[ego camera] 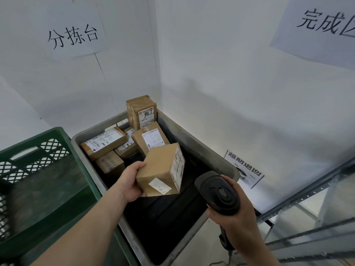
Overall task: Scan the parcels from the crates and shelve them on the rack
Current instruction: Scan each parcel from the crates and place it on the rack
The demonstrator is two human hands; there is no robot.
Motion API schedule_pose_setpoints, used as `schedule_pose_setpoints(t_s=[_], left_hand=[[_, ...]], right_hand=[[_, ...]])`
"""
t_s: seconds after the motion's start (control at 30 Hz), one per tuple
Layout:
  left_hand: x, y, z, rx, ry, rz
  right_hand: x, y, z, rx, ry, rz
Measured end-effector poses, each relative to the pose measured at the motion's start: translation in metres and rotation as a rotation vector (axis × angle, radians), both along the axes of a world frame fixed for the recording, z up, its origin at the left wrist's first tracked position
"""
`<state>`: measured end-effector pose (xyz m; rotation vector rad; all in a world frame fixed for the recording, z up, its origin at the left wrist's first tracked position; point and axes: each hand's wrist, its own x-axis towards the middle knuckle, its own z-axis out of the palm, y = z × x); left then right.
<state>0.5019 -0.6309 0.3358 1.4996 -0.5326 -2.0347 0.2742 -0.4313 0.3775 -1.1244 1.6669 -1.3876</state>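
floor [211, 239] | bears: grey crate [192, 137], green crate [57, 135], metal rack [307, 198] | printed sheet [247, 169] by wall

Bare crate floor [163, 217] before stacked parcels [123, 143]

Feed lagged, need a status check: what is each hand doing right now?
Left hand: holds a cardboard parcel over the grey crate.
Right hand: grips the black barcode scanner, which points toward the parcel.
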Motion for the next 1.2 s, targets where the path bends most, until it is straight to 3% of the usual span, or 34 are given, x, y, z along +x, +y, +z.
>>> schedule_pose_setpoints(t_s=[0.17,0.6,0.83,0.97,1.2], left_hand=[[0.003,0.007,0.001,0.04,0.134,-0.009],[-0.015,0.012,0.013,0.027,0.184,-0.17],[-0.024,0.01,0.017,0.016,0.188,-0.16],[-0.024,0.006,0.02,-0.069,0.08,-0.15],[-0.008,0.004,0.008,-0.393,-0.42,-0.422]], right_hand=[[-0.001,0.0,0.001,0.01,0.0,0.016],[0.009,-0.012,0.011,0.042,-0.064,0.09],[0.013,-0.021,0.013,0.046,-0.093,0.118],[0.012,-0.023,0.012,0.059,-0.094,0.123],[0.009,-0.026,0.007,0.072,-0.101,0.108]])
